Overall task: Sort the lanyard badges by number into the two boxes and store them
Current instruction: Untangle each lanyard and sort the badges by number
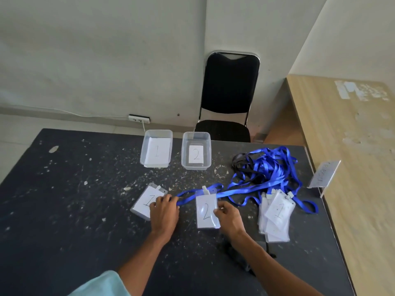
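Two clear plastic boxes stand at the table's far side: box 1 (156,148) on the left and box 2 (196,151) on the right, each with a numbered paper inside. A badge marked 2 (205,210) lies in front of me, its blue lanyard (237,190) running to the right. My right hand (228,218) pinches that badge's right edge. My left hand (164,212) grips the lanyard's loop end just left of the badge. Another badge (145,201) lies partly under my left hand. A stack of badges (276,216), the top one marked 1, lies on the right.
A tangle of blue and black lanyards (269,165) covers the far right of the dark speckled table (70,210). A clear sign holder (324,174) stands at the right edge beside a wooden desk (352,135). A black chair (229,97) stands behind the table.
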